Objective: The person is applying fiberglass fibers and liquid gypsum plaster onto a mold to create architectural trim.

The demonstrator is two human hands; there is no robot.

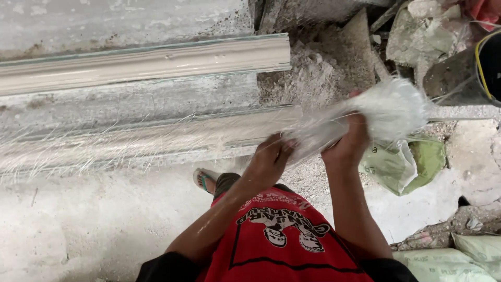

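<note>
My left hand [270,159] pinches a stretched strand of white glass fibre [318,130] at its near end. My right hand [350,140] grips the thick bundle of white fibre [391,109] that bulges to the right of it. Both hands are held over the end of a long plaster cornice mould [130,141] whose wet surface is covered with loose fibres. A second long moulding [146,62] lies parallel behind it. My red shirt and one sandalled foot [204,180] show below.
A green-and-white plastic bag [404,164] lies on the floor at right. Rubble and plaster dust [323,68] pile up behind. A dark bucket [488,65] stands at the far right edge. Sacks [449,263] lie at bottom right. The floor is white with plaster.
</note>
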